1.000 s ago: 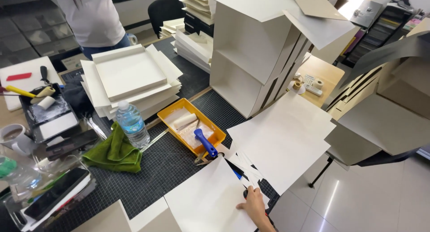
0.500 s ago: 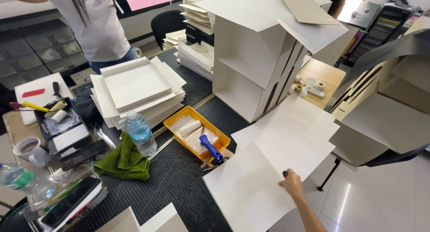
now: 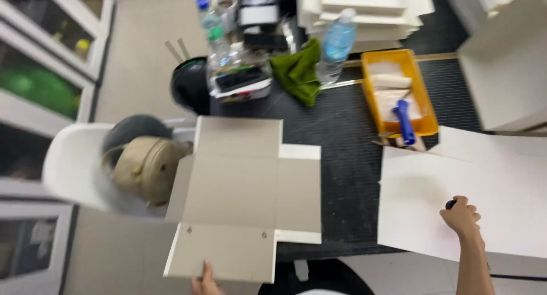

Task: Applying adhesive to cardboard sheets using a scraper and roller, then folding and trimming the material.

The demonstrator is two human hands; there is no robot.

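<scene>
1. Head view, left hand (image 3: 204, 281): it shows only in part at the bottom edge of the frame, its fingers gripping the near edge of a flat grey cross-shaped cardboard box blank (image 3: 242, 198). The blank lies partly on the black ribbed table mat (image 3: 347, 135) and overhangs the table's near left corner.
2. Head view, right hand (image 3: 460, 215): it is closed as a fist around a small dark object (image 3: 450, 204), of which only the tip shows; what the object is cannot be told. The fist rests on a large white paper sheet (image 3: 456, 198) that covers the right part of the mat.
3. Head view, beyond the sheet: a yellow rectangular plastic tray (image 3: 424, 101) stands on the mat and holds a white roller (image 3: 391, 81) and a blue handle (image 3: 404, 121).
4. Head view, far side of the table: a crumpled green cloth (image 3: 297, 71) lies just beside a clear plastic water bottle (image 3: 335, 47); a stack of white flat boards (image 3: 364, 13) stands behind them, and a second clear bottle with a blue cap (image 3: 211, 27) stands to the left among blurred clutter.
5. Head view, left of the table: a tan rounded bag (image 3: 145, 167) sits on a white chair (image 3: 74, 164), touching the left edge of the cardboard blank in the picture.
6. Head view, right edge: a tall white board box (image 3: 501, 72) stands on the mat.
</scene>
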